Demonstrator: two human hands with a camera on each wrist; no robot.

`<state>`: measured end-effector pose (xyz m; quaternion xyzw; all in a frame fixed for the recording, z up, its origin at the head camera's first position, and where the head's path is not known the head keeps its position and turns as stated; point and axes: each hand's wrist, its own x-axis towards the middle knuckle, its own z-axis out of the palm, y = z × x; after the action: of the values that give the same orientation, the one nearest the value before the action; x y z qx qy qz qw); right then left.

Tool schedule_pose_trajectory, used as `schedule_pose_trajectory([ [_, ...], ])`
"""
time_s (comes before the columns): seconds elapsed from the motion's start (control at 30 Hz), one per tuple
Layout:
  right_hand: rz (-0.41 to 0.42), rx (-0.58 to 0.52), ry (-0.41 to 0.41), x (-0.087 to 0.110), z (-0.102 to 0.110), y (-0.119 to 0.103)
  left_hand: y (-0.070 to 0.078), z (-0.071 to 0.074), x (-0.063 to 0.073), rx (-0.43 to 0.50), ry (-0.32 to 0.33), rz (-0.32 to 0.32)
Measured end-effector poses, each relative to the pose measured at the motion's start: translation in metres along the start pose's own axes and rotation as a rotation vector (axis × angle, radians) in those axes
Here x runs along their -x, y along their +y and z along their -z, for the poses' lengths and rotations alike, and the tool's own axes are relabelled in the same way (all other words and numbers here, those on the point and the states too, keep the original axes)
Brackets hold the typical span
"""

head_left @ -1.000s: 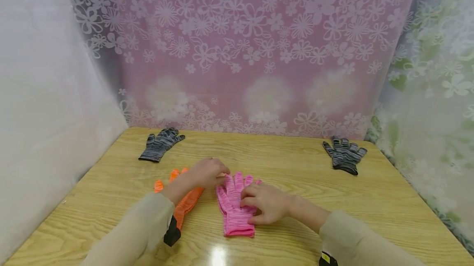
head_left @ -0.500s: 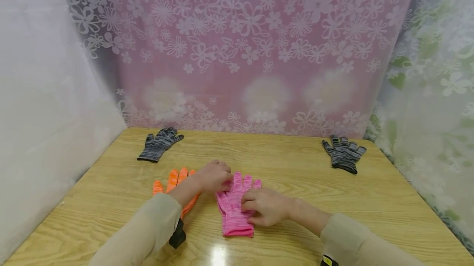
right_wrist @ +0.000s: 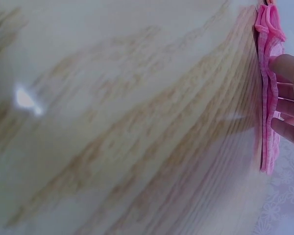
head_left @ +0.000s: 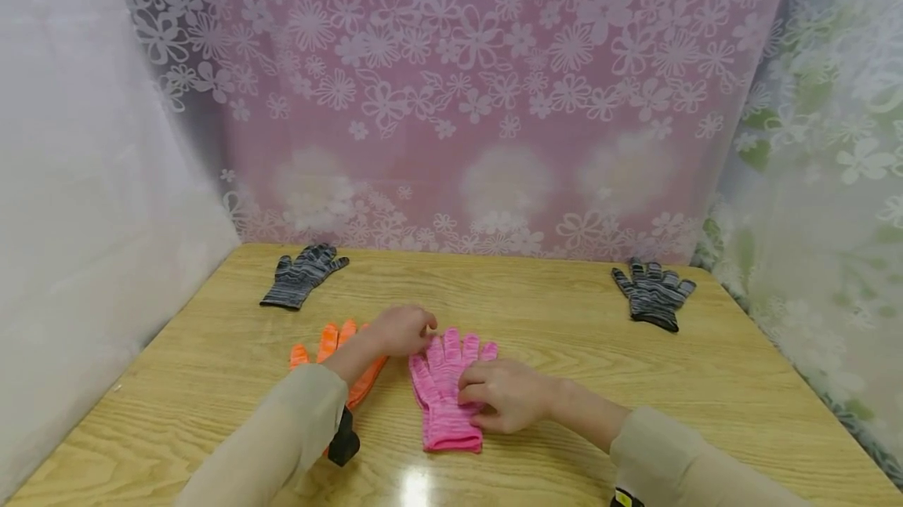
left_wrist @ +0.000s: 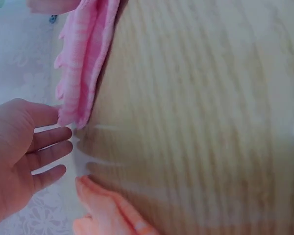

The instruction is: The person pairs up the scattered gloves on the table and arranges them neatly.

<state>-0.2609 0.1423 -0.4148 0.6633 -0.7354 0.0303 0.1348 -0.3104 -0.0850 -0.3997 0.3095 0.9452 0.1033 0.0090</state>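
A pair of pink knit gloves (head_left: 444, 397), seemingly stacked, lies at the middle of the table with fingers pointing away and cuffs toward me. My left hand (head_left: 404, 330) is by their upper left fingertips; in the left wrist view its fingers (left_wrist: 51, 159) are spread and fairly straight, the index at a pink fingertip. My right hand (head_left: 509, 396) rests on the right side of the pink gloves; the right wrist view has its thumb and slightly bent fingers (right_wrist: 286, 129) touching the cloth. Under my left forearm lies an orange glove (head_left: 367, 382), partly hidden.
One grey-black striped glove (head_left: 302, 278) lies at the table's back left, another grey-black glove (head_left: 654, 295) at the back right. A pink floral curtain (head_left: 458, 99) hangs behind the wooden table (head_left: 600, 460), with pale sheets at both sides.
My left hand moved right over the pink gloves' upper left fingers, then drew back slightly, baring them again. The right hand has stayed nearly still on the gloves.
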Motion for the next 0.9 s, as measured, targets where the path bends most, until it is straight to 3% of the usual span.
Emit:
schedule_pose_trajectory([
  [0.13,-0.007,-0.009,-0.002,0.0,0.0,0.0,0.001,-0.005,-0.003,0.077,-0.021,0.06],
  [0.33,-0.002,-0.01,0.001,-0.001,0.0,0.0,0.008,-0.005,-0.003,0.077,-0.022,0.06],
  [0.73,-0.01,0.003,-0.002,-0.001,-0.001,-0.001,0.013,-0.006,0.0,-0.192,0.017,-0.041],
  [0.9,-0.016,0.002,-0.013,-0.001,-0.001,-0.002,0.011,-0.004,0.005,-0.289,0.074,-0.067],
])
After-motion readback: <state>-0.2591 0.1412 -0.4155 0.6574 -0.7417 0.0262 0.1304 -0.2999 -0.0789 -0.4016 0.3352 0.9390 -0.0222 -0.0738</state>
